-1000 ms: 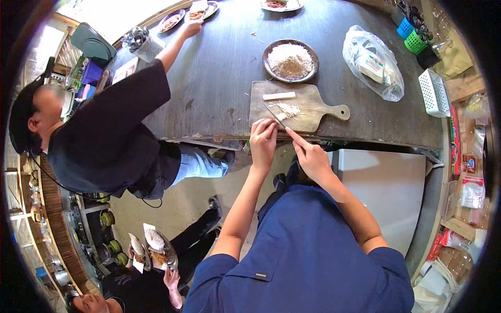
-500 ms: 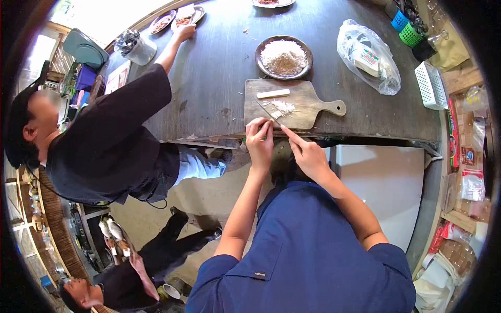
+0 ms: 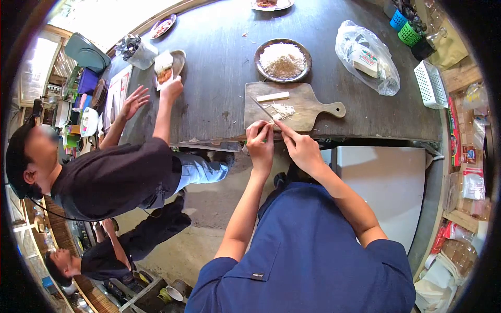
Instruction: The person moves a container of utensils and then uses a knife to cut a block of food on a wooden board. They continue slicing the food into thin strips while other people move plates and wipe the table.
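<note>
- Head view: a co-worker's plate has moved nearer along the table, clear of the cutting.
- Right hand grips the knife; left hand pinched shut (contents hidden from me).
- White stick and shreds lie on the board.
- Heaped bowl just beyond; bag rightward, neither obstructing.

The cutting board is light brown, and the sticks on it are creamy white. The table is dark gray. One basket is blue and one is green, both full of little holes. The long basket is white with rows of holes. The near shirt is navy blue. The next person's shirt is black, and their jeans are light blue.
</note>
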Available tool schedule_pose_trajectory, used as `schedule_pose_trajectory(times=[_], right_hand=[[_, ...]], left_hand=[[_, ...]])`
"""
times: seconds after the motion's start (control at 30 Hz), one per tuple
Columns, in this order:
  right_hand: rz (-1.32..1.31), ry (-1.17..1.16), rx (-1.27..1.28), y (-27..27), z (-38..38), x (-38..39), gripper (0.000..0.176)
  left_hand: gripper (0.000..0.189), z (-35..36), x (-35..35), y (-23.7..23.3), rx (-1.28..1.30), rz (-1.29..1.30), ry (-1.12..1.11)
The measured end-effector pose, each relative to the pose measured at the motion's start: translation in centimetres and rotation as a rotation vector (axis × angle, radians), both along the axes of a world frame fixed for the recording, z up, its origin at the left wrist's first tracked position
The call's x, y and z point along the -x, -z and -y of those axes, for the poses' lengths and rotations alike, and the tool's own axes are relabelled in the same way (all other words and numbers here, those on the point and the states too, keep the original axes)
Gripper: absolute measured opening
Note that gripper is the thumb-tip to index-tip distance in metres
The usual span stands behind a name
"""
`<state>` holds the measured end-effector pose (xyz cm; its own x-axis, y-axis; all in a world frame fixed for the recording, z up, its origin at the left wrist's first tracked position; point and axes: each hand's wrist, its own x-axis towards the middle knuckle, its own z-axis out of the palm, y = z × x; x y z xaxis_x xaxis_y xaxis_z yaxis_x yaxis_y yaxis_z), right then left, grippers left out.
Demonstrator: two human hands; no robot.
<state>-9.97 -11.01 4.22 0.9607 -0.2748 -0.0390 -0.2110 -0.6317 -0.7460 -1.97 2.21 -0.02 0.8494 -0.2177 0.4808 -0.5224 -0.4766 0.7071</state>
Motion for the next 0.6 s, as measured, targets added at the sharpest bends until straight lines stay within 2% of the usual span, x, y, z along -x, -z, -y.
schedule_pose_trajectory(times=[0.17, 0.27, 0.33, 0.43, 0.47, 0.53, 0.6], right_hand=[[-0.045, 0.007, 0.015, -1.0, 0.8, 2.0, 0.050], [-0.159, -0.005, -0.036, -1.9, 1.2, 3.7, 0.050], [-0.146, -0.012, -0.062, -2.5, 1.0, 4.2, 0.049], [-0.284, -0.054, -0.125, -2.8, 0.6, 4.1, 0.049], [-0.281, -0.052, -0.128, -1.7, 0.8, 3.8, 0.049], [-0.069, -0.037, -0.169, 0.4, 1.5, 3.1, 0.049], [-0.087, 0.056, -0.119, 0.2, 2.4, 2.5, 0.048]], left_hand=[[0.011, 0.2, -0.2, 0.0, 0.020, 0.021, -0.044], [0.010, -0.6, -0.8, -0.8, 0.052, -0.099, -0.057], [0.014, -1.5, -1.9, -1.1, 0.252, -0.166, -0.235], [0.015, -3.6, -2.0, -1.4, 0.194, -0.133, -0.216], [0.015, -4.0, -1.9, -1.4, 0.141, -0.094, -0.204], [0.016, -5.0, -1.6, -0.8, 0.136, -0.115, -0.200], [0.017, -5.5, -1.3, -0.4, 0.114, -0.137, -0.212]])
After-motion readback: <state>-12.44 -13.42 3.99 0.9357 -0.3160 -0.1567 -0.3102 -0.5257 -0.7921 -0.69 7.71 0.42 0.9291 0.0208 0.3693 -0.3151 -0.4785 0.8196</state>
